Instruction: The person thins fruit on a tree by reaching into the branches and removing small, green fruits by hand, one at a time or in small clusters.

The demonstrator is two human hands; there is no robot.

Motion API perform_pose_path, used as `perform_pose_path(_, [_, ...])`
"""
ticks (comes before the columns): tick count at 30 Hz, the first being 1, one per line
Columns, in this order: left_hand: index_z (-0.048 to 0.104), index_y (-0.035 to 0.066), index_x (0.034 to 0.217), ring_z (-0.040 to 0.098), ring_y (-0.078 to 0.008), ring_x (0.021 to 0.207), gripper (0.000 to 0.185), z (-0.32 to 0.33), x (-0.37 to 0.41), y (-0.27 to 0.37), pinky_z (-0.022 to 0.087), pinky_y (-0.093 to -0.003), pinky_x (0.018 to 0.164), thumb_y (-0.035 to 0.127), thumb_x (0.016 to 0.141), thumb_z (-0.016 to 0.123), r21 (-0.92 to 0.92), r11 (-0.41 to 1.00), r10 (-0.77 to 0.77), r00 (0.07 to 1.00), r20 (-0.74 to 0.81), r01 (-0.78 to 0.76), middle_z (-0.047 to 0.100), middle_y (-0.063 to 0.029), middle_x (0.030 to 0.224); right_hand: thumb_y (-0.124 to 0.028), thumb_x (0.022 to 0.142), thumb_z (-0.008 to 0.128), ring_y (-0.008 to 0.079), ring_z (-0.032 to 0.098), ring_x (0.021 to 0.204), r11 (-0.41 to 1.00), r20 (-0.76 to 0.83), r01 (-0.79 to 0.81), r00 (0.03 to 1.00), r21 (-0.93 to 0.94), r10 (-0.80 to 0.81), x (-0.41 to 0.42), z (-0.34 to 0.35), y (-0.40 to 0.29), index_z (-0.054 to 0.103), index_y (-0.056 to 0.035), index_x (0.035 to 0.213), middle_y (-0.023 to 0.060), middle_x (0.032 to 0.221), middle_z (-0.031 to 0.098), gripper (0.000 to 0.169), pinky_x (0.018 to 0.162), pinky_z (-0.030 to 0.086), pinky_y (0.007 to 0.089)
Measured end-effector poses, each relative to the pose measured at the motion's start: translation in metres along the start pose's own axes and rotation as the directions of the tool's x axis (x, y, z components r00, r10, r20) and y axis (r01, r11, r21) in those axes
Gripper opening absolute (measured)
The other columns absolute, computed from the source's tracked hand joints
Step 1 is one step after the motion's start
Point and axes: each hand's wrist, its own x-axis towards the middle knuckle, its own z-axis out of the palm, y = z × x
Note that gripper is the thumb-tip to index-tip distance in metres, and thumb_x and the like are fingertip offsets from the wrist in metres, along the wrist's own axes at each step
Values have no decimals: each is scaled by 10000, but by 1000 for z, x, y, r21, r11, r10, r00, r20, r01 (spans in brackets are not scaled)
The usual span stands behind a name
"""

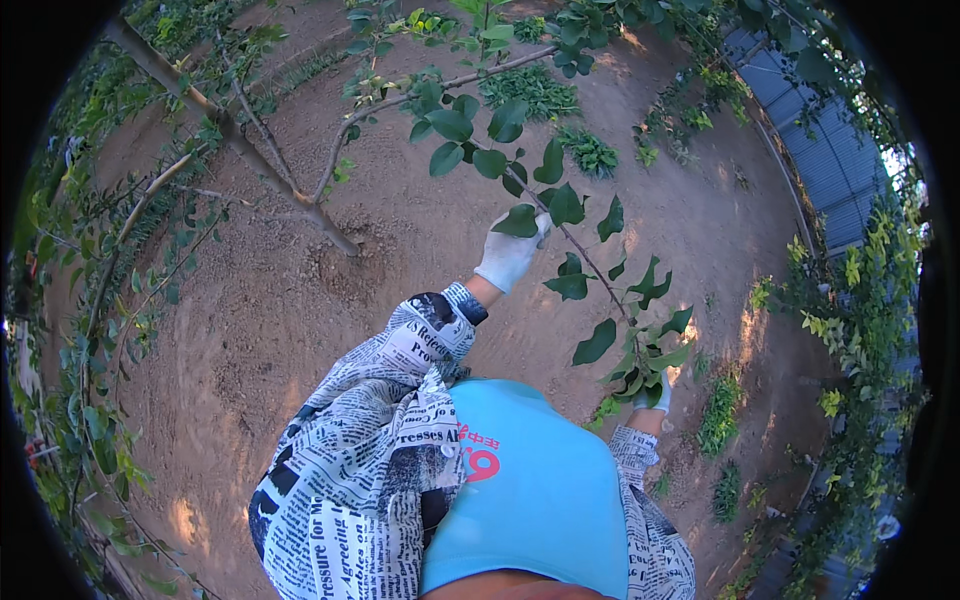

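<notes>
A long leafy tree branch [581,244] slants down from the upper middle towards the right in front of me. My left hand [511,251], in a white glove, is raised against the branch; its fingertips are partly behind a leaf, and I cannot tell whether they close on the stem. My right hand [658,394], also in a pale glove, is at the branch's lower leafy end, mostly covered by leaves, so its fingers are hidden. The thin trunk [247,146] from which limbs fork stands in the soil to the left.
A bare curved limb [375,109] arches over the upper middle. More leafy branches [97,420] hang at the left rim. Low green plants [529,90] grow from the brown soil. A blue corrugated metal fence [829,142] with climbing foliage [862,322] stands at the right.
</notes>
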Motion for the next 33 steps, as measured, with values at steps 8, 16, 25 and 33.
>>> perform_pose_path(8, [605,35,866,606,-321,740,154,-13,-1,5,480,-379,659,186,850,630,416,848,370,929,-17,-330,633,-138,819,-190,933,531,205,611,817,1000,-6,-10,1000,-14,10,-8,-3,-2,556,-48,1150,69,968,607,261,684,533,346])
perform_pose_path(16, [645,43,942,624,-292,761,288,-17,-18,39,483,-364,686,308,835,678,356,919,122,981,151,-169,659,-126,831,-188,930,535,210,613,821,1000,-16,-2,1000,5,2,-13,-6,2,555,-45,1154,74,971,608,266,688,535,350])
perform_pose_path(25, [647,59,953,614,-268,756,192,-10,-12,30,471,-369,685,233,871,640,542,746,299,922,248,-388,652,-107,843,-185,927,539,215,616,826,1000,-20,14,1000,26,-13,-20,-11,8,554,-43,1159,80,975,610,272,691,537,354])
perform_pose_path(33, [627,12,1050,592,-154,833,226,-17,-17,17,482,-312,743,170,889,625,295,946,82,977,197,-138,652,-54,942,-183,925,543,219,618,830,999,-19,23,1000,40,-22,-19,-12,8,552,-40,1163,85,979,612,278,694,539,358])
